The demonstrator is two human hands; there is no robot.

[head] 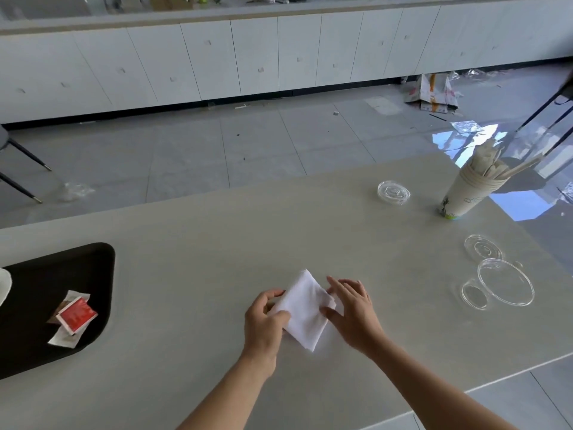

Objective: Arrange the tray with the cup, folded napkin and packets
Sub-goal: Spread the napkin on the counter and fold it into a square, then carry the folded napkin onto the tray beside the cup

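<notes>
Left hand (266, 318) is curled on the napkin's (305, 311) 9 o'clock edge, thumb on top, pinching it. Right hand (353, 308) is pretty much flat, fingers straight and resting on the 3 o'clock edge, gripping nothing. I'm on a pale table (217, 243), grey tiled floor and white cabinets (248, 57) behind. The napkin sits near the middle, corner-on like a diamond, its longest stretch running 12 to 6 o'clock. The black tray (93, 259) is well off at 9 o'clock with red packets (77, 315) on it. Clear lids (505, 285) sit at 3 o'clock, stacked paper cups (465, 193) at 2.
</notes>
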